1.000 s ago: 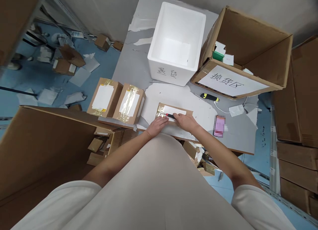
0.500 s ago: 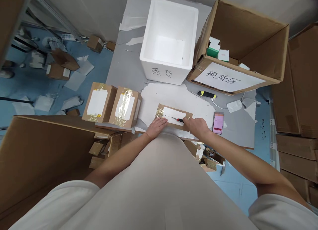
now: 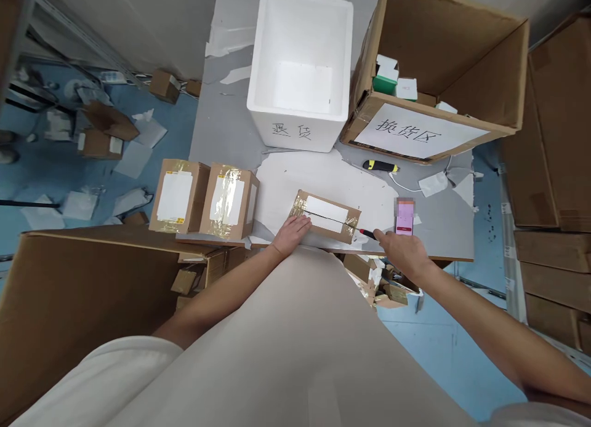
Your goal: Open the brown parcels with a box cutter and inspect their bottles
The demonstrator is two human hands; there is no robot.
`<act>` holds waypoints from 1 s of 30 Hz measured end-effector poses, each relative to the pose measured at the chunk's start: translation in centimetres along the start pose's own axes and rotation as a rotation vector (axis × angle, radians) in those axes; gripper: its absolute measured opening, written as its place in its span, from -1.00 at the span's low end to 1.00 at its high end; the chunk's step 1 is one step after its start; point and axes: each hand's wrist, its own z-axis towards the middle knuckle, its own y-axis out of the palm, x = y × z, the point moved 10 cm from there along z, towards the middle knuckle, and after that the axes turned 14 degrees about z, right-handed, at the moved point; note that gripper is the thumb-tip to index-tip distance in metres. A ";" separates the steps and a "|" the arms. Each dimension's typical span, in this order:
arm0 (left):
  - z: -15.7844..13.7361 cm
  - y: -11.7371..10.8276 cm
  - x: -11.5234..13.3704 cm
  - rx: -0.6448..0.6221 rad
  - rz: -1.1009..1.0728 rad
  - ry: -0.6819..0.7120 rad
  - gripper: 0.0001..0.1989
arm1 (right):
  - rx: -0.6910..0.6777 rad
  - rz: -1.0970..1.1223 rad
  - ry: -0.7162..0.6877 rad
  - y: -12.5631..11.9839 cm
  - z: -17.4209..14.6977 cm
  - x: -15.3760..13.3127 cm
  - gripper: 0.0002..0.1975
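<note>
In the head view, the right hand is closed around the handle of a knife, fingers together and clamped on it. The handle is black and red, and its front part shows beyond the fingers. The thin blade points left and meets the right end of a small box, over the tape there. How the thumb sits on the handle is too small to tell.

The left hand does not grasp anything; it lies flattened, fingers extended and close together, with the fingertips on the left end of the same box, at its near corner. Whether the thumb also presses on the box cannot be told.

The box lies flat near the front edge of the table, slightly turned, between the two hands. A white label covers much of its top, and a dark line runs lengthwise across it from near the left fingers towards the blade.

A phone lies just beyond the right hand; contact between them cannot be told. Farther back is a black and yellow cutter, near a carton and a white tub. Two taped parcels stand side by side to the left.
</note>
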 end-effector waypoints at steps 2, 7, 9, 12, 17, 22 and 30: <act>0.0 0.2 0.0 -0.016 -0.015 0.003 -0.54 | 0.015 0.004 0.018 0.4 -0.8 0.6 -0.65; 0.2 0.0 0.1 -0.051 -0.019 -0.008 -0.55 | 0.074 0.204 0.071 2.0 -2.7 3.3 -0.67; 0.6 -0.6 0.1 -0.073 -0.019 -0.022 -0.57 | 0.125 0.400 0.116 3.2 -3.1 4.5 -0.66; 2.1 -1.7 0.1 -0.128 -0.007 -0.035 -0.60 | 0.223 0.870 0.211 6.0 -2.9 4.9 -0.52; 6.3 -2.7 -0.3 -0.212 0.094 0.055 0.09 | 0.326 1.613 0.169 9.8 -1.0 0.9 -0.33; 7.5 -1.1 -1.4 -0.312 0.118 0.065 0.25 | 0.386 1.699 0.130 10.4 -0.7 -1.1 -0.33; 7.5 -1.4 -1.7 -0.255 0.049 0.003 0.16 | 0.325 1.569 0.112 9.5 -1.2 -0.8 -0.38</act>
